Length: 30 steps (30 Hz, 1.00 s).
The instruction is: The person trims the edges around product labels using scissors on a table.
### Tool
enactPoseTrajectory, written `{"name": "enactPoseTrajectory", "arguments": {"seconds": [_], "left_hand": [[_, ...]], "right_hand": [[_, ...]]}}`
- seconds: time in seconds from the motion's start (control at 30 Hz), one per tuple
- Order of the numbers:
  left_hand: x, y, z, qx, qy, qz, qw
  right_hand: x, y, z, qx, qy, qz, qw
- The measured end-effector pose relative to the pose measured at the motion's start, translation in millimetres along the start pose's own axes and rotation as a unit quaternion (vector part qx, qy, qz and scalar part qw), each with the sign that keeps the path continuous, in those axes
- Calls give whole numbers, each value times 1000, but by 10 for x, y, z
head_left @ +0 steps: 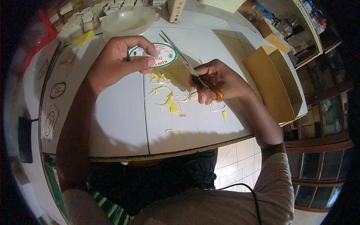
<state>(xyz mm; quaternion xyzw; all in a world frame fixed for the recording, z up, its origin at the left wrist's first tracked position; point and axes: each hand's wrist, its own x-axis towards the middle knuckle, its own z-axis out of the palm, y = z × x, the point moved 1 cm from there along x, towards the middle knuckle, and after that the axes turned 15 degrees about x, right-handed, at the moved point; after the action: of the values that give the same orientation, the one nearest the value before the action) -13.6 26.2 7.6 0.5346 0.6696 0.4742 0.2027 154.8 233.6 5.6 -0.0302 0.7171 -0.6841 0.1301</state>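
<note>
An oval label (168, 56), white with a green border, red lettering and a barcode, is pinched between the thumb and fingers of my left hand (129, 56). My right hand (217, 80) grips a pair of scissors (186, 63) by the orange-brown handles. The blades are parted a little and point up and left, beside the label's right edge. Below both hands, yellow and white paper scraps (172, 105) lie scattered over the white tiled tabletop (120, 123).
At the back left stands a pale bowl (128, 20) near stacks of small cards (88, 18). An open cardboard box (275, 82) is at the right edge. More oval labels (57, 90) lie at the left. A perforated metal post (177, 11) rises at the back.
</note>
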Motion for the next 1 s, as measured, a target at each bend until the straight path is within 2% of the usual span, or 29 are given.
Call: {"name": "enactPoseTrajectory", "arguments": {"seconds": [0.47,0.77,0.87,0.93,1.0], "left_hand": [[2,-36,-30,16,-25,-1,1000],[5,-53,-44,30,-40,5,999],[10,-58,-23,29,-30,5,999],[8,-56,-30,20,-34,7,999],[6,-43,-35,22,-36,1,999]], "right_hand": [[-7,-25,-39,-12,-3,50,999],[7,-1,-65,-67,0,77,995],[10,34,-30,-38,-3,19,999],[11,31,16,90,-14,-23,996],[12,63,-25,75,-23,-5,997]]}}
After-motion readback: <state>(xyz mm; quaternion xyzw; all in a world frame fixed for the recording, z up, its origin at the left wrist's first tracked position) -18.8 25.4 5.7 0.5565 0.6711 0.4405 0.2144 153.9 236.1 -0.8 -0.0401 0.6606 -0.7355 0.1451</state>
